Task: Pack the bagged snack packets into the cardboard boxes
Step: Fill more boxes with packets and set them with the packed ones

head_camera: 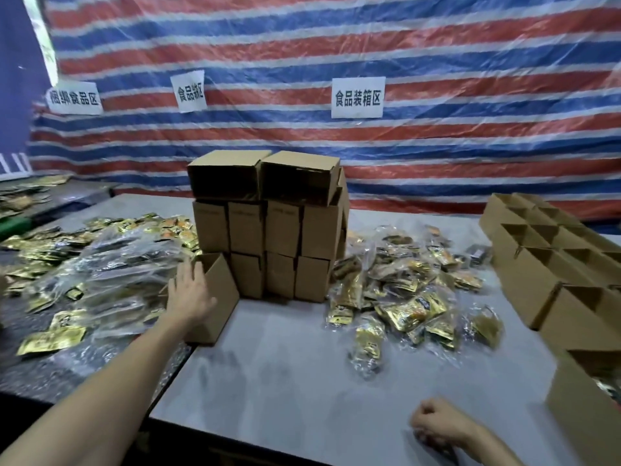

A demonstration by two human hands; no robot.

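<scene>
snack packets (pixel 408 309) are heaped right of centre, and a second heap (pixel 114 260) is piled at the left. where are the hands seen? (op)

left hand (pixel 190 294) is laid on an open box (pixel 220 285) left of centre, fingers straight. right hand (pixel 437 423), lower right, is curled; whether anything is gripped can't be told. (reply)

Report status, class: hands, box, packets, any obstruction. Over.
Left hand open, on open box rim. Right hand curled near table edge, grip unclear. Box stack between open box and right packet pile.
</scene>
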